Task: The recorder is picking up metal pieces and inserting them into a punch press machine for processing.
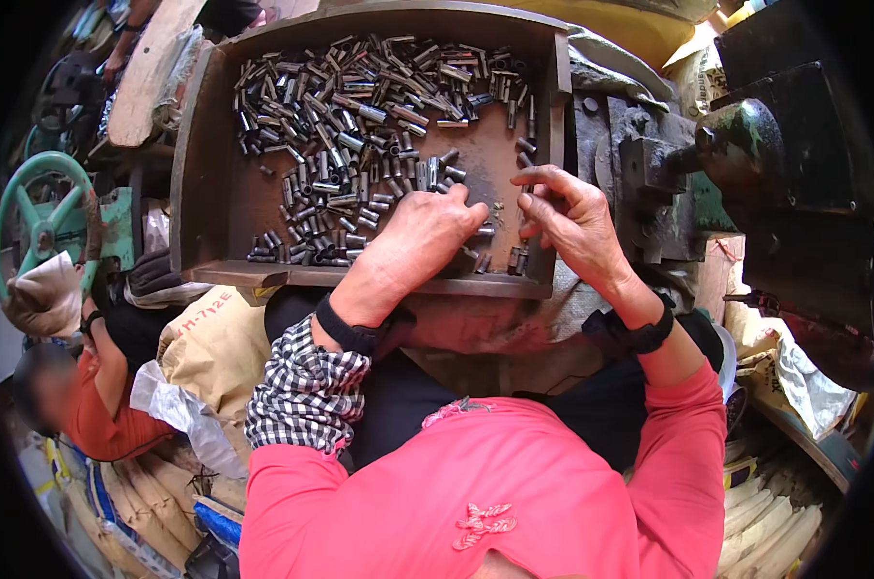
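In front of me a brown tray with raised walls (203,179) holds a heap of small metal tubes (326,130), some shiny and some dull grey. My left hand (422,236) is over the near middle of the tray, its fingers curled down among the short tubes. What its fingertips grip, if anything, is hidden. My right hand (577,222) hangs over the tray's right wall, thumb and fingers drawn together beside a line of tubes (525,152) along that wall. Whatever they pinch is too small to make out. A few short tubes (484,261) lie beneath, between my hands.
A dark, oily machine (746,145) stands close on the right. To the left are a green handwheel (41,227), a paper sack (210,338) and another person in a red shirt (118,415). Stacked sacks (770,531) lie at the lower right.
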Demonstrator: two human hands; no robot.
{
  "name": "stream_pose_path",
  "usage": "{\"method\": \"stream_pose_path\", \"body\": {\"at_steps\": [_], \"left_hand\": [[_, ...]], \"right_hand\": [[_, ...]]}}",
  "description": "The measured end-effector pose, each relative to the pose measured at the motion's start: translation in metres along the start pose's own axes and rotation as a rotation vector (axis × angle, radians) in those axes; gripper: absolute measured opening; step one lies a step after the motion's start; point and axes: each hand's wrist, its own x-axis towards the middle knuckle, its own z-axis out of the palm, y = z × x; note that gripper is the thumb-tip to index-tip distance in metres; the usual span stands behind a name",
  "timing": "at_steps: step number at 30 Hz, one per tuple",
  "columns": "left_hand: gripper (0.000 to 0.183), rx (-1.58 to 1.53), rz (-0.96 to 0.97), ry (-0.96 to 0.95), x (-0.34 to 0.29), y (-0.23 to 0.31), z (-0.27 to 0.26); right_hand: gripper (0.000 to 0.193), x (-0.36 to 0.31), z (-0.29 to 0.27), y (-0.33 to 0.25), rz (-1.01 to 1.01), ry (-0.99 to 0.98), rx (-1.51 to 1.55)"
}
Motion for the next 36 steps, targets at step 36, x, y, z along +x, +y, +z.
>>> {"method": "stream_pose_path", "body": {"at_steps": [36], "left_hand": [[0.023,-1.831,-0.525,0.2,0.0,0.007,0.003]], "right_hand": [[0.018,-0.002,0.001,0.014,0.252,-0.078,0.529]]}}
